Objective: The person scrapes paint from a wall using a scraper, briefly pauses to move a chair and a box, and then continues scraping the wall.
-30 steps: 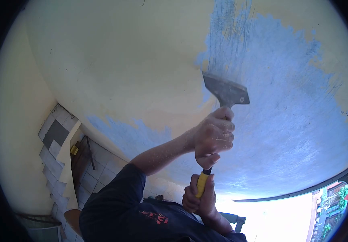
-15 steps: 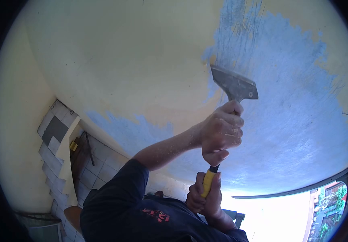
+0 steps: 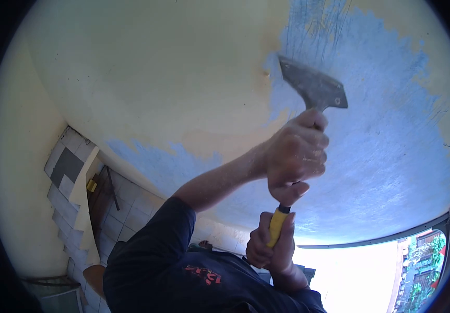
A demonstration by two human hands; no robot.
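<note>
A wide-bladed scraper (image 3: 316,87) lies against the curved wall, over blue scraped paint near the edge of the cream layer. My left hand (image 3: 297,156) is wrapped round its shaft just below the blade, with pale dust on the knuckles. Lower down, my right hand (image 3: 283,251) grips the yellow handle (image 3: 276,228), its thumb along the side. The blue patch (image 3: 371,141) spreads to the right of both hands, and dark scratch lines run above the blade.
Tiled steps (image 3: 68,208) stand at the lower left, beside a tiled floor (image 3: 126,211) with a yellow object (image 3: 92,185) near it. A metal-framed edge (image 3: 360,243) borders a bright opening at the lower right, with plants (image 3: 421,276) outside.
The scraper and both my hands have moved up and slightly right along the wall. Both grips stay closed, and the view has shifted slightly.
</note>
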